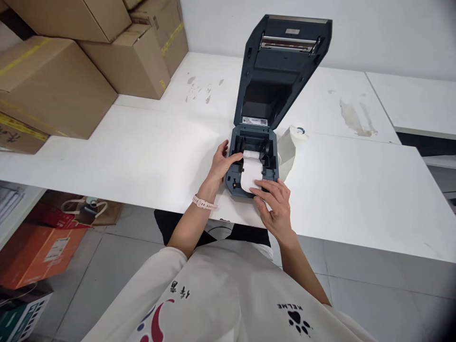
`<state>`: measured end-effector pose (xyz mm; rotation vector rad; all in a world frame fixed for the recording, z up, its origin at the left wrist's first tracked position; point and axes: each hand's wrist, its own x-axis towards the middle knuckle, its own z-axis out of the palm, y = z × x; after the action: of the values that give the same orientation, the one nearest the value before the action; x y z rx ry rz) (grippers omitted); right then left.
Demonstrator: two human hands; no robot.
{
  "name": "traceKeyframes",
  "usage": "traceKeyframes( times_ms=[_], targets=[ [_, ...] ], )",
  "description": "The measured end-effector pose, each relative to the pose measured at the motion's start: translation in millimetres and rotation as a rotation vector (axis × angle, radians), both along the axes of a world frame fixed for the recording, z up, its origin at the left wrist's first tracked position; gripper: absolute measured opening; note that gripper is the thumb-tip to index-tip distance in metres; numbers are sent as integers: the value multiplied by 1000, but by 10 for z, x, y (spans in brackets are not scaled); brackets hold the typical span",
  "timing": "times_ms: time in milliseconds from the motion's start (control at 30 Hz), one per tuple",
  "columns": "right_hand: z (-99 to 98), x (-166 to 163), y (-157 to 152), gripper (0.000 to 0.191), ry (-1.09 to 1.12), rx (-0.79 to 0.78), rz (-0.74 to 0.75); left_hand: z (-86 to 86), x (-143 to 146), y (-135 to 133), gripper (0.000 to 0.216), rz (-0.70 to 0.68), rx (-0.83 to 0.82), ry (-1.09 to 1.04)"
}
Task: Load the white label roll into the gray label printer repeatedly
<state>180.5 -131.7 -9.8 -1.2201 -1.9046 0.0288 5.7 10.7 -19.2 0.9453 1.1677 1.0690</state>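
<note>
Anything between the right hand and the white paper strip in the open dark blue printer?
Nothing visible. The bare right hand has fingertips at the near end of the white paper strip. The raised dark blue printer lid stands behind; the bare left hand is on the strip's other side.

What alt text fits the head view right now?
A person's right hand touches white paper inside an open dark printer; the left hand is at the printer's left side, thumb by the paper. The printer stands on a white table, a white roll to its right, cardboard boxes at left.
</note>
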Motion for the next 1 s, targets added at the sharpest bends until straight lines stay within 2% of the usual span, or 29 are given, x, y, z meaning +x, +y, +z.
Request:
traceKeyframes(
  times_ms=[233, 367, 467, 533, 600, 667, 700, 767, 833, 900, 1000],
  targets=[
    [22, 77, 11, 14, 70, -18, 75, 15, -10, -12, 91, -20, -5, -16],
    [40, 157, -8, 26, 171, -60, 160, 41, -13, -26, 90, -24, -7, -32],
    [154, 254, 101, 28, 257, -102, 183, 56, -18, -22, 93, -22, -16, -21],
    [330, 344, 352, 25, 385, -68, 82, 66, -20, -32, 96, -21, -21, -8],
    [583, 442, 778, 30, 544, -26, -78, 82, -24, -84, 98, -28, -27, -2],
    [869, 524, 1319, 46, 710, -187, -83, 114, -38, -197, 97, -40, -24, 0],
    [1007, 550, 1591, 57, 810, -287, -56, 137, -51, -276, 95, -46, -21, 2],
    [1232, 564, 2044, 68, 882, -453, 132, 196, -97, -457, 87, -54, -31, 7],
    [1353, 531, 2277, 76, 875, -472, 309, 263, -164, -629, 79, -46, -78, -10],
    [1354, 469, 2249, 81, 866, -411, 366, 320, -235, -747, 77, -33, -130, -56],
    [1176, 368, 1816, 90, 836, -285, 252, 350, -315, -791, 82, -37, -154, -101]
  ],
)
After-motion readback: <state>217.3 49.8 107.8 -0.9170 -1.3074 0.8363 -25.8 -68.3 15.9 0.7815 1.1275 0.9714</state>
